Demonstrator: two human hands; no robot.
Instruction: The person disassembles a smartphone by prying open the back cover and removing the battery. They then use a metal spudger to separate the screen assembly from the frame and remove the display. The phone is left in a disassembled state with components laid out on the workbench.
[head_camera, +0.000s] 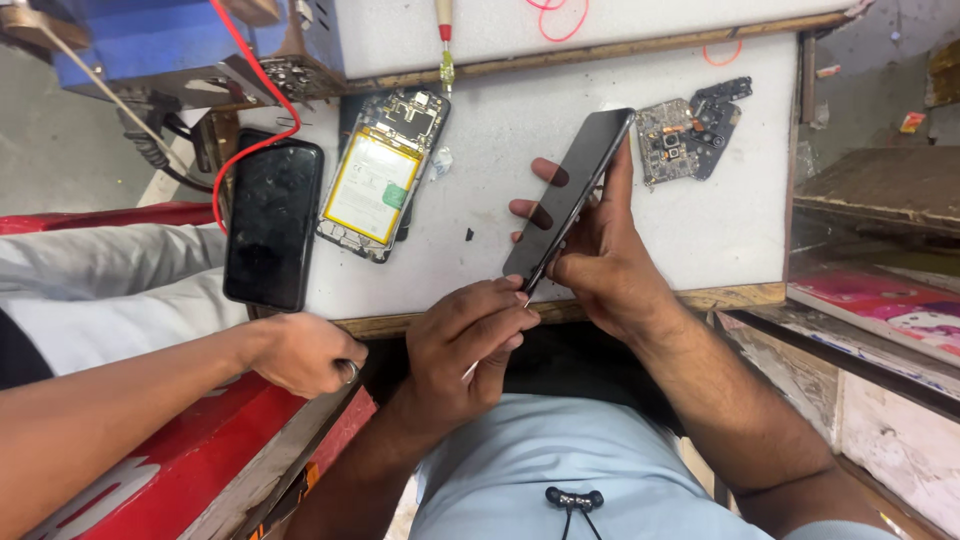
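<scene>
The person's right hand (600, 255) is gripping a dark phone (570, 195) tilted on edge above the desk's (720, 230) front edge, while the left hand (470, 335) is pinching a thin metal tool (470, 370) against the phone's lower corner. An opened phone (380, 180) showing its battery is lying near the back edge, another dark phone (273, 225) at the left edge, where another person's hand (305, 352) is resting. If the tool slips or digs deep, the screen could crack.

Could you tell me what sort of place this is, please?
Probably a phone repair bench: an opened phone with its battery bare, loose circuit boards, and the right hand holding a phone on edge.
</scene>
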